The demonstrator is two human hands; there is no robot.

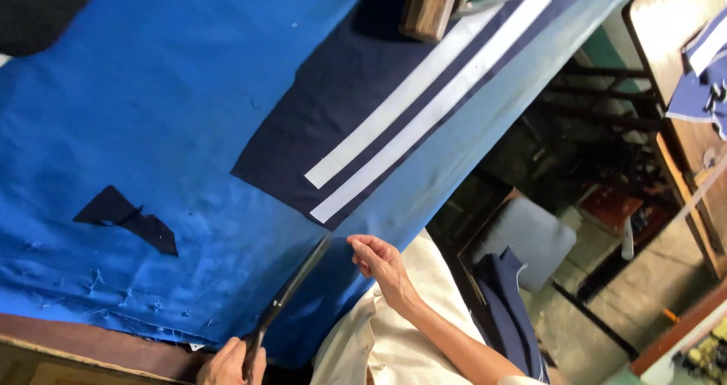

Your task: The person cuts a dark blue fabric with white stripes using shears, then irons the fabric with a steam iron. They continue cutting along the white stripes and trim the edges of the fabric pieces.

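Head view: our left hand (229, 364) clenched its grip on black scissors (286, 298), blades pointing toward the navy fabric (333, 112). Our right hand (381, 262), released, rested fingertips on the blue-covered surface (166, 112) just below two white strips (424, 105).

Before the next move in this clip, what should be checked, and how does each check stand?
1. Left hand grips the scissors: ok.
2. Scissors open or closed: cannot tell.
3. Right hand apart from the scissors' tip: ok, though close.
4. Blue cloth lying smooth: not ok, wrinkled near the bottom edge.
5. White strips lying flat on the navy piece: ok.
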